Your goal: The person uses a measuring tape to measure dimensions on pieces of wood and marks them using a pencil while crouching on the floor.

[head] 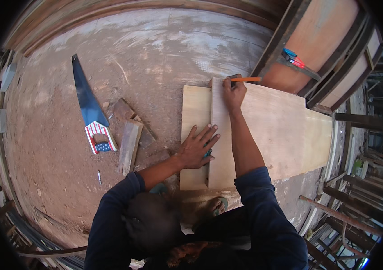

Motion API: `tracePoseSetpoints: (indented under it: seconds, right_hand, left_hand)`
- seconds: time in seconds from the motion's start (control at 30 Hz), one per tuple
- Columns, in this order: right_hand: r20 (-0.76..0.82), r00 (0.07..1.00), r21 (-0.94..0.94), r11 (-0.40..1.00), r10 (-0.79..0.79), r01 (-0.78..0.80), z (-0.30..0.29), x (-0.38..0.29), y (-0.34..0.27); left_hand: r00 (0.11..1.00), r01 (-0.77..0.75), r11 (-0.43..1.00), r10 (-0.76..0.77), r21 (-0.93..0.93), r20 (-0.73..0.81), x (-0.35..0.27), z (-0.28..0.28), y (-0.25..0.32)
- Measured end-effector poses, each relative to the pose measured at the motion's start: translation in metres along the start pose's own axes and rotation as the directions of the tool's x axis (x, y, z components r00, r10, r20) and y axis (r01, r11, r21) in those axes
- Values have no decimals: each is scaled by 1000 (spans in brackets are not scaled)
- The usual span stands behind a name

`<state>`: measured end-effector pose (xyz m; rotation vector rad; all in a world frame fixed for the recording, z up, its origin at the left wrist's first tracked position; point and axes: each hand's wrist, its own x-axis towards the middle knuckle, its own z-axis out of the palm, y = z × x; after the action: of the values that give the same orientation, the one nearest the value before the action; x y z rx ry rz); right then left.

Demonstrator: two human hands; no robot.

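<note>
My left hand [198,146] lies with spread fingers across the raised left edge of a wooden panel [269,131]. A small teal thing [207,153] shows beneath its fingers, mostly hidden. At the panel's far left corner my right hand [234,91] grips an orange pencil [247,79], which points sideways to the right. The pencil's other end is hidden by the fingers. Under this panel rests a paler plywood sheet [194,104], jutting out on the left. Another pale sheet part [317,138] extends past the panel on the right.
A handsaw [90,91] with a striped handle lies on the dirty floor [53,141] to the left. Wood offcuts [131,143] and a marker [99,177] are nearby. Framed panels [323,37] lean at the upper right, with a blue and red tool [292,58] on one crosspiece.
</note>
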<state>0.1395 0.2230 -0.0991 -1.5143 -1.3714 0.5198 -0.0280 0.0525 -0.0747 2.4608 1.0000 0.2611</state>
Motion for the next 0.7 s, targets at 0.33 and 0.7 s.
tracePoseSetpoints:
  seconds: [0.33,0.7]
  right_hand:
    - [376,786,364,702,491,-612,-79,-12,-4]
    - [402,799,-385,874,448,-297,-307,-141,-20]
  left_hand:
    - [998,-16,1000,15,-14,-60,-10,-2,1]
    - [991,90,992,-98,-89,-92,-23,27,0]
